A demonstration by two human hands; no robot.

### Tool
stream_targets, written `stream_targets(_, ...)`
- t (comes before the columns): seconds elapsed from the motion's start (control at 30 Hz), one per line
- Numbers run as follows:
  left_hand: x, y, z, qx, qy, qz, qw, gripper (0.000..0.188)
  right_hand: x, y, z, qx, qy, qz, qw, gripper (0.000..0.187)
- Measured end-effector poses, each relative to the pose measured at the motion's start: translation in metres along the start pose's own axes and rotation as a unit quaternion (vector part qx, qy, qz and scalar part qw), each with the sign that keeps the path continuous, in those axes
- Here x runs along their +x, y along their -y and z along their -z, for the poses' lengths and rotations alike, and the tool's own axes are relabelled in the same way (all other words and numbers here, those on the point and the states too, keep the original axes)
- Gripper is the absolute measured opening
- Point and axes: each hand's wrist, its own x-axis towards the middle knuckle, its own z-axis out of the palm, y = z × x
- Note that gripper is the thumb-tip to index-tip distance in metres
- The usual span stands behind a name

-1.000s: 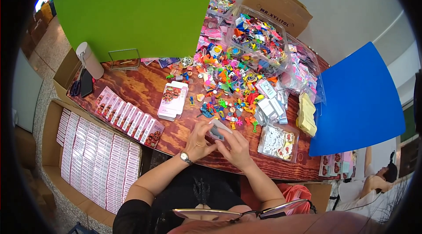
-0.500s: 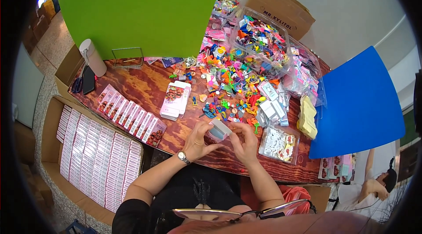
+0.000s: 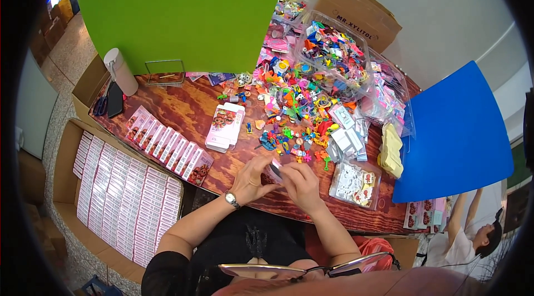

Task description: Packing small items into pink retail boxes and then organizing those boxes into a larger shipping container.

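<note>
Near the table's front edge, both hands are closed round a small pink-and-white cardboard box (image 3: 273, 171). My left hand (image 3: 248, 182), with a watch on its wrist, grips the box by its left side. The fingers of my right hand (image 3: 302, 186) press at its upper right edge and cover much of it. Just beyond lie flat unfolded boxes (image 3: 225, 127) of the same print. To the left runs a slanting row of finished-looking boxes (image 3: 167, 146). A clear tray (image 3: 356, 183) with white and printed pieces sits right of my right hand.
Small colourful plastic toys (image 3: 297, 104) are heaped at the centre back, below a full clear bin (image 3: 334, 51). A large carton (image 3: 119, 207) packed with boxes stands at the left. A green panel (image 3: 178, 15) and a blue panel (image 3: 453, 135) border the table. Another person (image 3: 473, 235) is at far right.
My right hand has moved left and closed over the box's top end, whose opening showed before. My left hand keeps its hold. The person at the right has raised their arms.
</note>
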Motion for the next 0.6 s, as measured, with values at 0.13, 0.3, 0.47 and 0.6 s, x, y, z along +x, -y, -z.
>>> stream_targets(0.13, -0.003, -0.003, 0.002, 0.017, 0.017, 0.051, 0.998, 0.097, 0.012, 0.011, 0.009, 0.107, 0.025, -0.079, 0.991, 0.022)
stream_targets(0.3, -0.002, -0.004, 0.001, 0.032, 0.015, 0.047, 0.998, 0.098, 0.016, 0.012, 0.009, 0.217, 0.040, -0.242, 0.945, 0.022)
stream_targets(0.47, -0.006, -0.004, 0.002, 0.047, 0.024, 0.051, 0.997, 0.097, 0.016, 0.016, 0.004, 0.121, 0.027, -0.198, 0.972, 0.022)
stream_targets(0.6, -0.006, -0.007, 0.004, 0.049, 0.036, 0.065, 0.996, 0.099, 0.013, 0.016, -0.003, 0.080, 0.006, -0.176, 0.981, 0.024)
